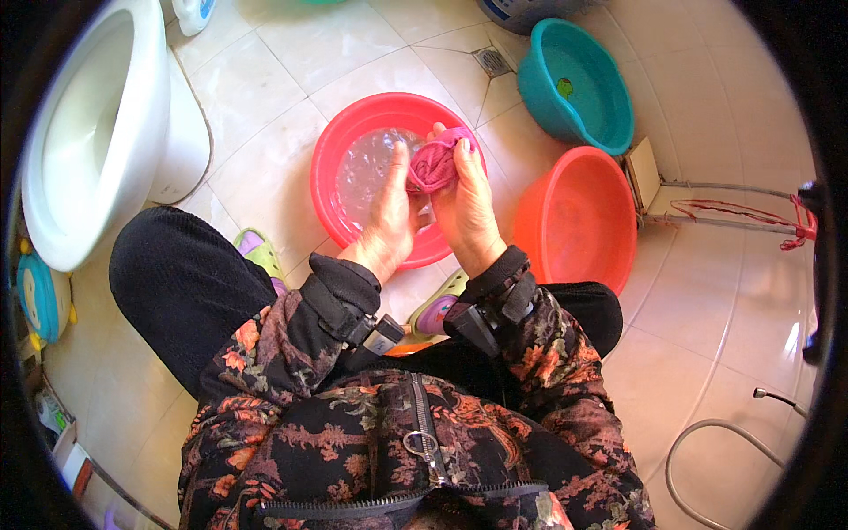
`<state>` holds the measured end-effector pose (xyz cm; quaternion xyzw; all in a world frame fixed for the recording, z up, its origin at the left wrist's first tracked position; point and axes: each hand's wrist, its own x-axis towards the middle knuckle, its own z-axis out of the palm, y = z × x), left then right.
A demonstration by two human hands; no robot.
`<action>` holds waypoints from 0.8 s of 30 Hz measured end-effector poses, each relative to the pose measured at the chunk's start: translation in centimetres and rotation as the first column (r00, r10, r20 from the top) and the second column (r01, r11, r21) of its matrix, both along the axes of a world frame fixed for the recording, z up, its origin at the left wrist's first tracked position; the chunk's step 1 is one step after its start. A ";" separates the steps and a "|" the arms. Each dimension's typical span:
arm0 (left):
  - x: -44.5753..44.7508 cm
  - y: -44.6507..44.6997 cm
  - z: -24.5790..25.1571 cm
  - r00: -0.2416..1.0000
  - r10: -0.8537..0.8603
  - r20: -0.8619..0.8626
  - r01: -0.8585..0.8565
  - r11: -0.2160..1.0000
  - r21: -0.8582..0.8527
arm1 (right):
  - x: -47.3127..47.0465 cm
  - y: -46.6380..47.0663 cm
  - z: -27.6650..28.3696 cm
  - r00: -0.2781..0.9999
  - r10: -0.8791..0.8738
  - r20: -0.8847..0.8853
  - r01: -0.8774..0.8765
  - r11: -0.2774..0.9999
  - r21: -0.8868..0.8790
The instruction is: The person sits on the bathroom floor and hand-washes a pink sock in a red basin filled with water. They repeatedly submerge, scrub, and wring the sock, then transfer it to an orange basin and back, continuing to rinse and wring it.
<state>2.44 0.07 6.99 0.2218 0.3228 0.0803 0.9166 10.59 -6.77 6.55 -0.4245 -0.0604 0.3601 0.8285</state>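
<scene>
A bunched-up wet pink cloth [434,164] is held between my two hands, above a red plastic basin [326,192]. Water with ripples [364,165] fills the basin's bottom. My left hand [391,215] presses against the cloth's left side, thumb pointing up. From the right, my right hand [470,202] cups the cloth, with its thumb over the top. The lower fingers of both hands are partly hidden behind the palms and the cloth.
A white toilet [142,132] stands at the left. To the right, an orange-red basin [583,218] and a teal basin [589,86] lean on their sides by the tiled wall. A floor drain [491,61] lies beyond the red basin. A hose [702,424] curves at lower right.
</scene>
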 end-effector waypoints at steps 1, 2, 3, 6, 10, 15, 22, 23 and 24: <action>0.0 -0.1 -0.1 0.989 -0.021 0.146 0.024 1.000 -0.016 | 0.0 -0.2 -0.1 0.999 -0.036 0.027 0.039 0.994 -0.102; 0.0 -0.1 -0.2 0.979 0.010 0.205 -0.015 1.000 0.020 | 0.0 -0.4 -0.1 0.996 -0.018 0.083 0.029 0.991 -0.133; 0.0 0.0 -0.3 0.986 0.059 0.156 -0.070 0.995 0.066 | 0.0 -0.7 0.0 0.984 0.019 0.176 -0.003 0.995 -0.096; -0.2 0.8 -0.7 0.978 0.199 0.070 -0.209 0.954 0.215 | 0.2 -1.5 0.7 0.951 0.087 0.295 0.035 0.923 -0.384; -0.2 2.1 -1.1 0.955 0.248 0.165 -0.286 0.919 0.272 | 0.1 -2.0 2.1 0.982 0.092 0.167 -0.014 0.909 -0.418; 0.0 2.4 -1.1 0.917 0.259 0.304 -0.283 0.958 0.037 | -1.7 -2.2 1.9 0.997 0.065 0.038 -0.050 0.952 -0.303; 0.6 0.9 -0.3 0.943 0.182 0.278 -0.205 0.977 0.055 | -0.2 -1.4 0.1 0.844 0.103 0.526 0.209 0.841 -0.500; 0.7 0.6 -0.2 0.956 0.147 0.254 -0.171 0.983 0.073 | -0.4 -1.2 0.3 0.811 0.129 0.571 0.215 0.842 -0.496; 0.8 0.5 -0.2 0.957 0.101 0.272 -0.131 0.987 0.094 | -0.9 -0.8 0.4 0.816 0.181 0.548 0.172 0.831 -0.530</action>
